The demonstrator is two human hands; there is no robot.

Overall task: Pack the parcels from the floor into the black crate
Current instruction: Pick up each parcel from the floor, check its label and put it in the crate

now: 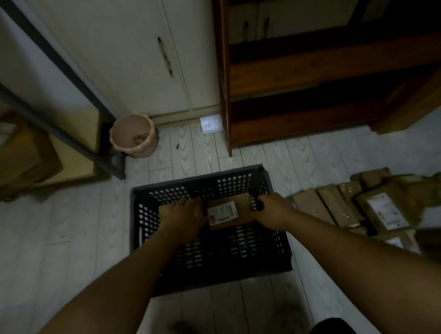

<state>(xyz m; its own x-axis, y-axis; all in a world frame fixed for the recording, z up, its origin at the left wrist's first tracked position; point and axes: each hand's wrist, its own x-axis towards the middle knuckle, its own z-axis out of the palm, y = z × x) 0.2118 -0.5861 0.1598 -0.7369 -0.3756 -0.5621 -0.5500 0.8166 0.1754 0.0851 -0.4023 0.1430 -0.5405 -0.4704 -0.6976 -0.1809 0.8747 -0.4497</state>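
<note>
Brown cardboard parcel point(229, 211), seemingly stiff and light, being lowered into black crate point(214, 271), left hand point(186, 215) and right hand point(271, 210) clamping its ends.

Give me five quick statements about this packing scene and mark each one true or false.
1. Both hands hold one brown parcel over the black crate. True: the left hand and right hand grip its two ends.
2. The parcels still to pack lie to the left of the crate. False: the pile of parcels lies on the floor to its right.
3. The held parcel shows a white label. True.
4. A pink bucket stands inside the crate. False: it stands on the floor beyond the crate, by the cupboard.
5. The crate's walls are solid. False: they are perforated with holes.
</note>
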